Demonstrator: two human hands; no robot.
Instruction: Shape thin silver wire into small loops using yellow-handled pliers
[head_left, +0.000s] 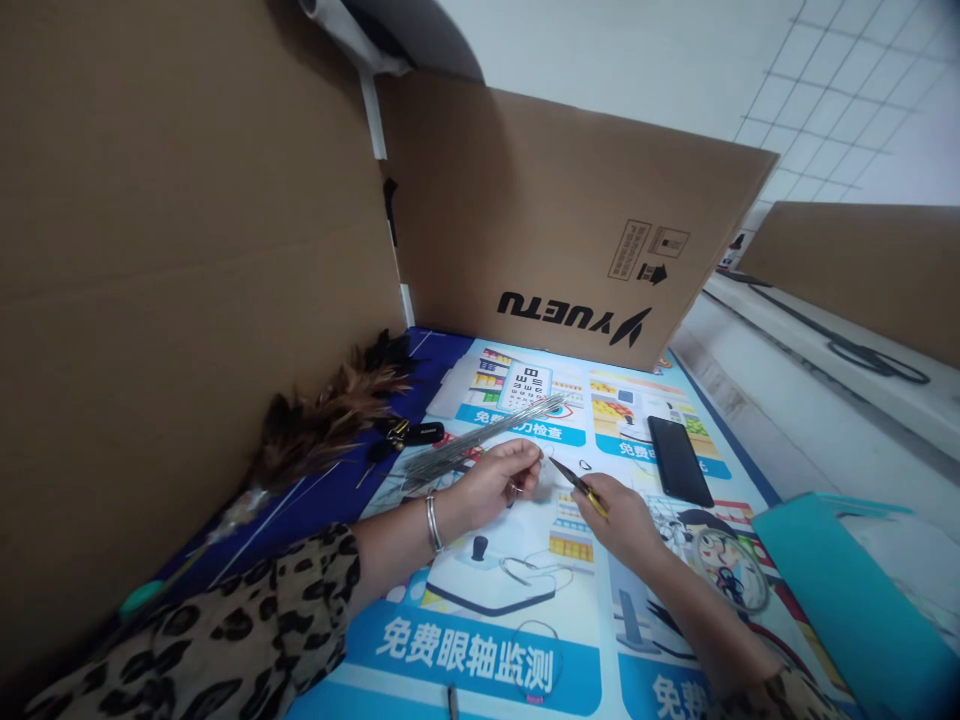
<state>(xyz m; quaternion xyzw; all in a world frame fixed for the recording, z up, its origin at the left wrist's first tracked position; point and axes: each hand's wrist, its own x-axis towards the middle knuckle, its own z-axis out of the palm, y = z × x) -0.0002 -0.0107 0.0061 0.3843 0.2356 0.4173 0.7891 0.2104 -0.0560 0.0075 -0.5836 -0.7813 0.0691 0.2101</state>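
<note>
1. Leopard-print sleeves (277,615) come nearest the camera; both lie on the near side of the phone (680,460), the left one far over to its left.
2. Left hand (506,478), wearing a bracelet (433,523) at the wrist, is left of the phone. Its thumb and fingertips are pinched together; whatever is between them is too small to make out.
3. Right hand (621,518), just left of the phone and nearer the camera, is closed around the yellow handles of the pliers (589,494). Their dark, pointed tip reaches close to the left fingertips; I cannot tell if it touches anything.
4. Thin wires (491,436) lie in a bundle left of the phone, beyond the left hand.
5. Farther left of the phone are a black key fob (426,433) and a feather duster (322,410) beside the cardboard.
6. To the phone's right, nearer the camera, is a teal folder (840,590).
7. Printed sheet (360,690) runs beneath the phone; behind it stands a cardboard panel (555,200) marked YUETU upside down.
</note>
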